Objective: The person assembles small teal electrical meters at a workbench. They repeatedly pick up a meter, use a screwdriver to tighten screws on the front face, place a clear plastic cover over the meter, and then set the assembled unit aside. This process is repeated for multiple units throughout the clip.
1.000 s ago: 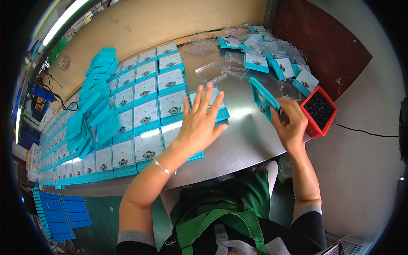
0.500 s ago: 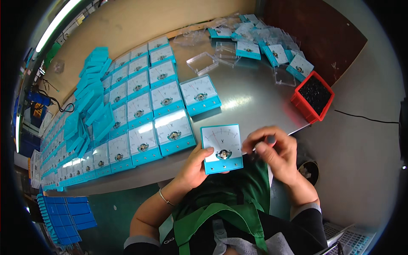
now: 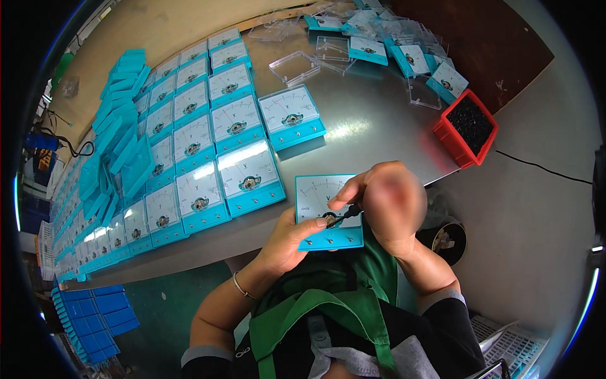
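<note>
My left hand [image 3: 291, 241] grips a panel meter [image 3: 314, 197] by its lower left side, thumb across the front. The meter has a white dial, a red needle and a turquoise base with several small metal studs. In my right hand [image 3: 386, 201] is a slim black hand tool [image 3: 346, 215]; its exact kind I cannot make out. Its tip points down at the coil mechanism in the meter's lower dial, close to my left thumb. The back of my right hand is blurred, and its fingers cover the dial's right side.
Rows of similar meters [image 3: 237, 123] fill the metal table's left, with turquoise trays [image 3: 136, 167] heaped on them. One meter [image 3: 291, 119] stands apart. Clear covers [image 3: 295, 67] and more meters lie at the back. A red bin [image 3: 456, 140] of small black parts sits at the right edge.
My right hand has moved left over the meter, bringing the black tool's tip to the mechanism. My left thumb has shifted toward the dial's lower middle. The view has shifted slightly.
</note>
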A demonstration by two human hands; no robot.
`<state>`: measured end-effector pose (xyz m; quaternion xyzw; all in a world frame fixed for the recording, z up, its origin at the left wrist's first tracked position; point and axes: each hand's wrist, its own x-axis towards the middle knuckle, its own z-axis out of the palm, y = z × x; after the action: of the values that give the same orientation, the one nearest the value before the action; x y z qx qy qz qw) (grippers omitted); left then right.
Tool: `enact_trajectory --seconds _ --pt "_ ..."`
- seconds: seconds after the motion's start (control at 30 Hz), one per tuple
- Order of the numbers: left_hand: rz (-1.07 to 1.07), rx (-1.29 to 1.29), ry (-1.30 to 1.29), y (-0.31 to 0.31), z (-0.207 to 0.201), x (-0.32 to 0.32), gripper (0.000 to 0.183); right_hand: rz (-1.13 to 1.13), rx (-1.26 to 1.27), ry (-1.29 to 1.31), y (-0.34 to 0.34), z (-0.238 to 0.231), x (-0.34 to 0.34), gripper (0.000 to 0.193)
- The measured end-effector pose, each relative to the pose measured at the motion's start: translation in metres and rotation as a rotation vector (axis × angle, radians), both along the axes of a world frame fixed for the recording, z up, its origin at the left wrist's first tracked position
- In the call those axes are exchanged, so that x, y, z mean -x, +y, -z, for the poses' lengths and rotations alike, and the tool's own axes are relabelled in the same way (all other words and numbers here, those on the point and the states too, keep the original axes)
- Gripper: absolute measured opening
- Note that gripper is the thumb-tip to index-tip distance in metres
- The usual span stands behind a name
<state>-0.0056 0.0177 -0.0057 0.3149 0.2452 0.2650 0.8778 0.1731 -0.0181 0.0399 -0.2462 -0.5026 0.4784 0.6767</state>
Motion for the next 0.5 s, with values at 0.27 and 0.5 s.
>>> enact_trajectory --seconds 0.27,0.5 --pt "0.059 -0.028 0.012 -0.002 -0.005 0.000 0.037 0.031 0.009 -0.017 -0.006 -0.003 -0.005 0.014" --pt "0.163 -0.489 0.251 -0.005 -0.003 0.004 0.031 -0.074 0.316 0.190 0.006 0.001 -0.020 0.014"
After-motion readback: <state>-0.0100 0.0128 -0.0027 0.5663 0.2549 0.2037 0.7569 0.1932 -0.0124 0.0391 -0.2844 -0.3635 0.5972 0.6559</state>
